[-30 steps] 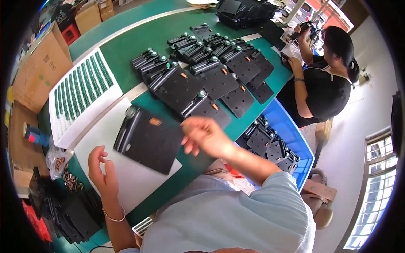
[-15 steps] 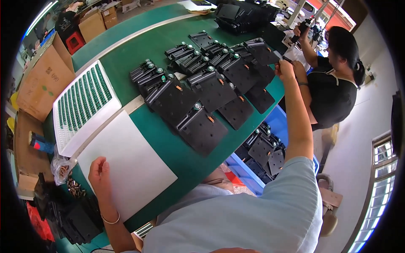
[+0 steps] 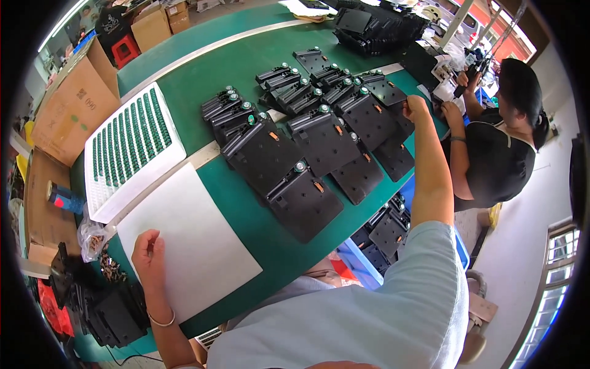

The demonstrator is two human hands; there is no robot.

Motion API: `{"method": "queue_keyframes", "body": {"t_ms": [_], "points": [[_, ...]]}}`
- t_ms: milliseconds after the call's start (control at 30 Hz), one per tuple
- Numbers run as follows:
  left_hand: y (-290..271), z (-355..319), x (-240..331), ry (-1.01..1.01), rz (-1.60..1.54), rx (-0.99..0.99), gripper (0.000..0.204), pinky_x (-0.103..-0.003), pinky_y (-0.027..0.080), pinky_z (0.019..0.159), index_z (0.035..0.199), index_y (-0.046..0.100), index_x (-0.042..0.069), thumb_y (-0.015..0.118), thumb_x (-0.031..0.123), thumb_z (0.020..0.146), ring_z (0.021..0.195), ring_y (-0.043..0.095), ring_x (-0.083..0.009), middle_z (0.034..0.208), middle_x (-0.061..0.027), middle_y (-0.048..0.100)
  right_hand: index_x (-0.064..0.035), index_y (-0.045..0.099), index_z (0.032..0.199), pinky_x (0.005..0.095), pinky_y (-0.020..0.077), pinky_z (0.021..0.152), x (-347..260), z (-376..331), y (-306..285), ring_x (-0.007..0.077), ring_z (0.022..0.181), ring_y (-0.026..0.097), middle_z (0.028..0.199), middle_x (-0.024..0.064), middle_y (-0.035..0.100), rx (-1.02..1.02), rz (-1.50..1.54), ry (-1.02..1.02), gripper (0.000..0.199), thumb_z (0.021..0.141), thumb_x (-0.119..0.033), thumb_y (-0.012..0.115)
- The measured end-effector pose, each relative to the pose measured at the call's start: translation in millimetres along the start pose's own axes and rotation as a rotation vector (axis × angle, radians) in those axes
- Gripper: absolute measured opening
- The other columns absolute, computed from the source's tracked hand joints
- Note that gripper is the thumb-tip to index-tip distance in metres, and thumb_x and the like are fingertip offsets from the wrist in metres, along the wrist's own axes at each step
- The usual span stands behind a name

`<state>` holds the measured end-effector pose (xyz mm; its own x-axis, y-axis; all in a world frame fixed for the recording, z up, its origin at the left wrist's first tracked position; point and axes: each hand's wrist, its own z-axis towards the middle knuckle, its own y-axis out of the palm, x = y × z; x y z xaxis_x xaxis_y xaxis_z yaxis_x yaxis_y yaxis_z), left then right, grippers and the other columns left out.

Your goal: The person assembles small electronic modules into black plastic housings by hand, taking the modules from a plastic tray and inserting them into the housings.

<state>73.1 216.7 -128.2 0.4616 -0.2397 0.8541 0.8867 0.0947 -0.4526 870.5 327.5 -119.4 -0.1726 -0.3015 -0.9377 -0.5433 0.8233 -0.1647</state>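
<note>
My right hand (image 3: pixel 416 108) reaches to the far right of the green table, its fingers closed on the edge of a black plate (image 3: pixel 382 90) with a roller-like bar along one side. That plate lies at the back right of several similar black plates (image 3: pixel 305 206), which overlap in rows and carry round silvery ends and small orange tabs. Over a white sheet (image 3: pixel 203 246) at the left, my left hand (image 3: pixel 149 251) is loosely curled, with a gap between thumb and fingers; I see nothing in it.
A white foam tray (image 3: pixel 132 154) of green-topped parts stands at left, beside cardboard boxes (image 3: pixel 74 111). More black plates fill a blue crate (image 3: pixel 362 249) below the table's right edge. A co-worker in black (image 3: pixel 495 154) sits at right. Black parts (image 3: pixel 114 313) are stacked at lower left.
The whole view has shifted, with the scene lower and further right. The plate at my right hand sits slightly closer to the other plates. My left hand stays over the white sheet.
</note>
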Motion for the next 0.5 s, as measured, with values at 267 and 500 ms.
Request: {"method": "queue_keyframes", "body": {"t_ms": [267,500], "points": [[1.6,2.3,8.8,0.022,0.011,-0.016,0.014,-0.021,0.042,0.073,0.104,0.064,0.0,0.065,0.008,0.093,0.081,0.05,-0.008,0.092,-0.0004,0.059,-0.0088,0.058,0.081,0.0267,0.044,0.042,6.3,-9.8,-10.6,0.013,0.052,0.057,0.065,0.0007,0.057,0.069,-0.128,-0.028,0.012,0.093,-0.01,0.054],[-11.1,-7.0,5.6,0.099,0.09,0.004,0.015,-0.024,0.045,0.069,0.102,0.064,0.0,0.065,0.003,0.088,0.077,0.052,-0.0115,0.091,-0.0041,0.061,-0.0113,0.074,0.094,0.0416,0.0586,0.069,-25.1,21.6,-19.4,0.025,0.084,0.073,0.096,0.0107,0.074,0.188,-2.026,-0.821,0.029,0.086,-0.038,0.066]]}}
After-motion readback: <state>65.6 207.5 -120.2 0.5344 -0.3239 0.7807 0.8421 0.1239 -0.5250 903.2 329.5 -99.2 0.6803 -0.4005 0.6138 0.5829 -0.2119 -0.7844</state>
